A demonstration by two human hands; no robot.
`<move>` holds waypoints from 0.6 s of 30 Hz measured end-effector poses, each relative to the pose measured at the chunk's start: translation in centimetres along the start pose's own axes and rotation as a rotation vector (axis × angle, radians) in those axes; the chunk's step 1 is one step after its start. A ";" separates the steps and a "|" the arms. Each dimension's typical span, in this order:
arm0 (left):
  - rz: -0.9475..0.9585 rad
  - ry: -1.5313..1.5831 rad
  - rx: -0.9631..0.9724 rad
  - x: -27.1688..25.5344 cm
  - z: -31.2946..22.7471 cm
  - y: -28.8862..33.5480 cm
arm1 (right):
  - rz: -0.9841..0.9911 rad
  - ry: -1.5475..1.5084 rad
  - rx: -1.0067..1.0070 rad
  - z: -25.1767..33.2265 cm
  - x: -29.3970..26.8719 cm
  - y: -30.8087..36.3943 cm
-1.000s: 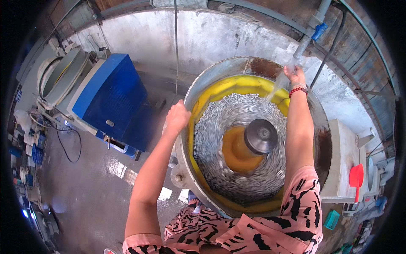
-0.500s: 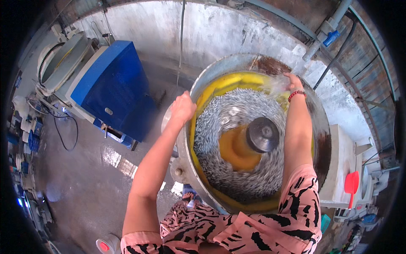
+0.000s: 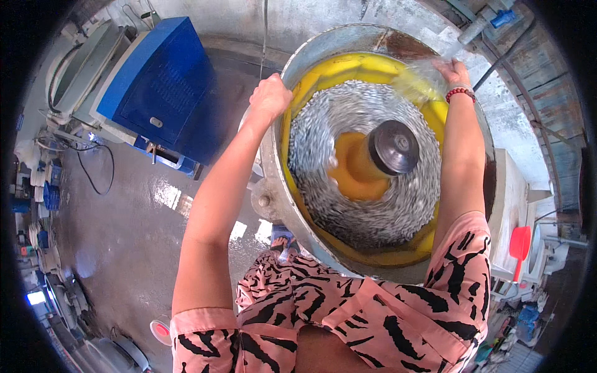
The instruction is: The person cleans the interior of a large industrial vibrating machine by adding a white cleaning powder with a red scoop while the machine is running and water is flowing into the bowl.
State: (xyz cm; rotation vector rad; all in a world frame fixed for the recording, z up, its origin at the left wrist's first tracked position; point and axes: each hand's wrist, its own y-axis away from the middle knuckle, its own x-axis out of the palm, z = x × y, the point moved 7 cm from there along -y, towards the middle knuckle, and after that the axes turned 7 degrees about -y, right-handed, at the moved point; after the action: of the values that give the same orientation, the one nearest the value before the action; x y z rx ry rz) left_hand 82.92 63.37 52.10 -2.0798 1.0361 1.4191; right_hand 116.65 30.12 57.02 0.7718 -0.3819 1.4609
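Note:
In front of me stands a large round metal tub [image 3: 264, 155] with a yellow lining [image 3: 348, 65]. Small grey-white pieces [image 3: 354, 102], blurred by motion, fill a ring around its centre post, which has an orange-yellow base [image 3: 357, 168] and a black cap [image 3: 394, 148]. My left hand [image 3: 272, 96] is closed over the tub's left rim. At the far right rim, my right hand [image 3: 454, 71] reaches into water [image 3: 423, 81] coming from a grey pipe [image 3: 476, 28]. Its fingers are stretched out, and the water sprays into the tub. A red bead bracelet circles that wrist.
A blue machine cabinet [image 3: 161, 81] stands to the left on the wet floor [image 3: 118, 230]. A blue valve handle [image 3: 502, 18] sits on the pipe. At the right, a red scoop-shaped thing [image 3: 520, 245] hangs beside a pale box [image 3: 507, 193]. A cord [image 3: 265, 37] hangs behind the tub.
The view has shifted, so the tub sits higher in the picture. My left hand stays on the rim. My right hand remains in the water, its spray now spreading wider over the lining.

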 end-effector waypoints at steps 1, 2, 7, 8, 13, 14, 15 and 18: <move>0.021 0.009 0.012 0.3 -0.8 -0.2 | -0.014 -0.014 0.011 1.0 -1.5 -1.1; 0.029 0.016 0.041 0.6 -1.6 -0.3 | -0.028 -0.028 0.024 1.9 -2.9 -1.6; 0.013 0.023 0.049 0.6 -1.0 -0.3 | 0.231 1.361 -0.077 3.1 -5.3 2.2; 0.001 0.034 0.051 0.5 -1.0 -0.6 | 0.213 1.362 -0.061 3.8 -6.0 2.9; 0.003 -0.021 0.066 1.0 -1.4 -1.4 | 0.506 2.478 0.423 4.7 -12.5 14.2; 0.002 -0.025 0.075 1.3 -1.1 -1.6 | 0.528 2.504 0.496 4.7 -12.9 17.6; -0.013 -0.032 0.077 1.4 -0.8 -2.1 | 0.488 2.492 0.509 5.4 -13.9 19.6; -0.006 -0.017 0.067 1.2 -1.1 -2.3 | 0.506 2.545 0.555 7.5 -17.6 25.1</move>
State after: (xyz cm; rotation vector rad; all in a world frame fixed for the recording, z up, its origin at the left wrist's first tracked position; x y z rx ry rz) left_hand 85.62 63.63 51.27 -2.0181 1.0550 1.3782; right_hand 91.98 10.37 56.49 -1.2094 1.8702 1.8333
